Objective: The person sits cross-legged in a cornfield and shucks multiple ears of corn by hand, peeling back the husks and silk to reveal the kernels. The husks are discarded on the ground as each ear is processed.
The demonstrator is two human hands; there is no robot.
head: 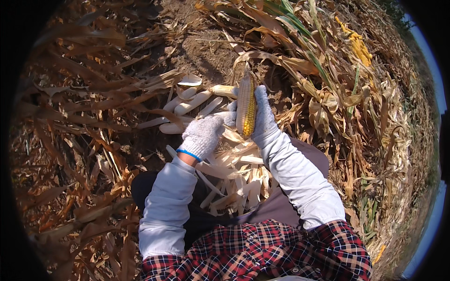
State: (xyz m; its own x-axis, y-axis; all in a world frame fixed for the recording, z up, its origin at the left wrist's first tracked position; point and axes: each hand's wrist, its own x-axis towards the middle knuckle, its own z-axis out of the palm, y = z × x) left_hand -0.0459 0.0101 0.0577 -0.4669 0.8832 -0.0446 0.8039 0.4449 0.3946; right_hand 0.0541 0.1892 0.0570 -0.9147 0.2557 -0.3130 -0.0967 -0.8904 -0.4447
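Note:
A corn ear (246, 105) stands out in front of me with its pointed end away from my body. Pale husk covers its left side, while yellow kernels show along the right. My right hand (263, 114), in a whitish knit glove, is wrapped around it, thumb on the right and fingertips on the left. Close by on the left is my left hand (203, 135), in a similar glove with a blue cuff edge. Its fingers are curled and mostly hidden, so whether it pinches a husk strip cannot be told. Loose pale husks (246, 182) lie between my legs.
Several ears in pale husk (192, 102) lie on the ground beyond my left hand. Dry corn stalks and leaves (81, 102) crowd the left, with more stalks (299, 59) at the right. Farther right is a heap of bare yellow ears (358, 47). Bare soil (204, 52) shows ahead.

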